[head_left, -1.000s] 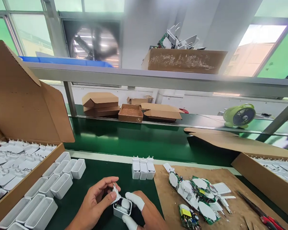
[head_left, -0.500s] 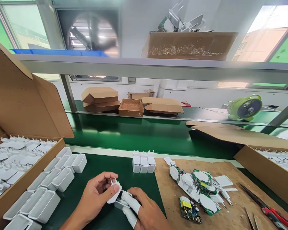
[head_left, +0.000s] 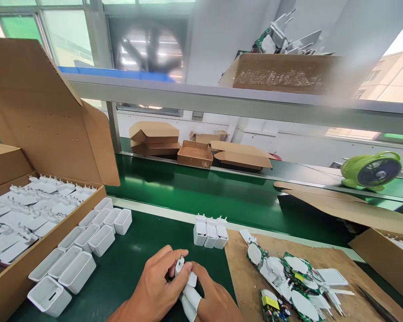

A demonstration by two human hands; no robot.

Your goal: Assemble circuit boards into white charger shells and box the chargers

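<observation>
Both my hands meet at the front middle of the green bench. My left hand [head_left: 159,279] pinches a white plug charger [head_left: 191,279], a metal pin pointing up between thumb and fingers. My right hand [head_left: 216,297], with white finger covers, grips the same charger from the right and below. Fingers hide much of it. Behind my hands stand three white housings with pin plugs [head_left: 211,234] in a row. Open white housings [head_left: 76,271] line the bench to my left. Green circuit boards [head_left: 298,264] with white discs lie to my right.
An open carton [head_left: 47,250] of white pin parts fills the left side; another carton [head_left: 383,259] stands right. Brown board [head_left: 242,277] carries the circuit boards and a dark pointed tool [head_left: 376,304]. Behind are a green belt [head_left: 195,192], a fan [head_left: 371,171] and a shelf [head_left: 201,96].
The view has swung left and tilted. My hands have drawn closer together around the charger; the dark gap between its white parts no longer shows.
</observation>
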